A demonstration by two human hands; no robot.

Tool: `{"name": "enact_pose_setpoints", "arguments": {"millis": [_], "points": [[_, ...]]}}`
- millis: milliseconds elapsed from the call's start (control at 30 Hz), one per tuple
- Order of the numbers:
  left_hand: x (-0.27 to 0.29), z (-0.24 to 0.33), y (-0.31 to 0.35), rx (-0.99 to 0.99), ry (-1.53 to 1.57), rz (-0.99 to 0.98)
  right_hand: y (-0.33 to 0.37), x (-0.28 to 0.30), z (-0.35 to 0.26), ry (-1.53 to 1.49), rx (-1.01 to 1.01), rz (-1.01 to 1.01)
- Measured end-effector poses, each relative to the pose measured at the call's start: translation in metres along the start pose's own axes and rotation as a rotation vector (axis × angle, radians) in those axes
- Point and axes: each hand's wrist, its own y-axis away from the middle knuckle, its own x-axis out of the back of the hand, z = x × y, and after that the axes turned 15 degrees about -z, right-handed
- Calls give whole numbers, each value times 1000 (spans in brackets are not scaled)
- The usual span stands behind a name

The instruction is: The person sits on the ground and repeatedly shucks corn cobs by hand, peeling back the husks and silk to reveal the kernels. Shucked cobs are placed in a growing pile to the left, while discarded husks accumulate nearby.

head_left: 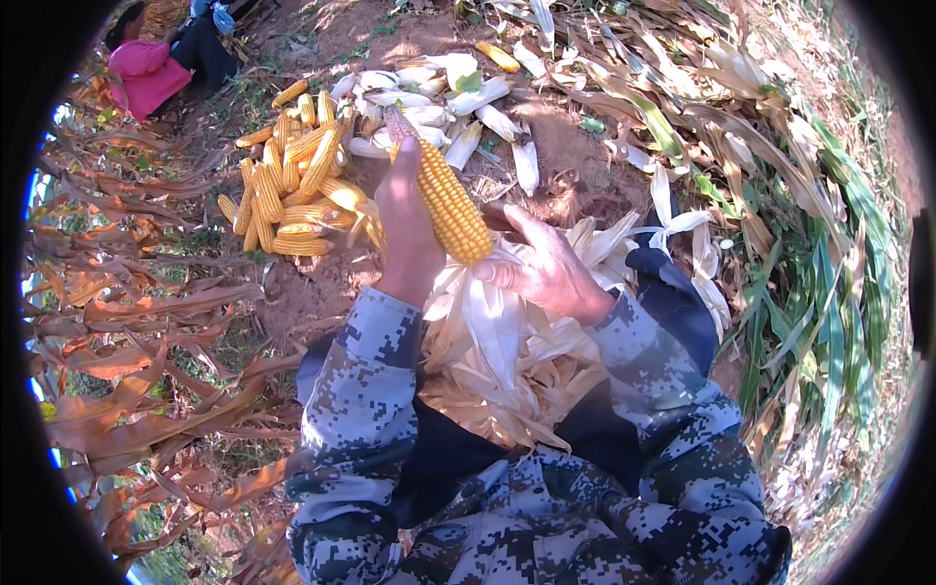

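Note:
My left hand (408,219) is closed round a husked yellow ear of corn (454,210). The ear is tilted, its pale purplish tip up and its thick end toward my right hand. Close to that thick end, my right hand (551,268) has its thumb pressed on a pale corn husk (492,327) that hangs down over my lap; its other fingers are partly hidden. Loose dry husks (546,375) fill the space between my legs. Left of my left hand lies a pile of bare yellow ears (292,180).
Ears still in white husks (419,93) lie heaped ahead on the bare soil. A single yellow ear (498,57) rests beyond them. Dry stalks and leaves (673,78) cover the right side, and brown corn plants (146,322) the left. A person in pink (146,68) sits at the far left.

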Motion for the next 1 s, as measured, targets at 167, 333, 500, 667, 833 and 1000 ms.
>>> {"name": "enact_pose_setpoints", "arguments": {"millis": [167,333,500,667,833,1000], "points": [[-22,-8,8,-132,-144,-37,4,-25,9,-405,-181,-114],[-34,-5,31,-144,-352,-231,6,-47,25,-234,-306,-61],[-27,1,32,-19,-568,-239,12,-57,37,-186,-271,-94],[-22,-2,47,212,-1164,-723,20,-70,55,628,-146,-561],[-14,-1,57,255,-1028,-853,33,-84,66,598,31,-696],[4,-6,60,389,-1722,-1132,51,-109,39,718,240,-1029]]}}
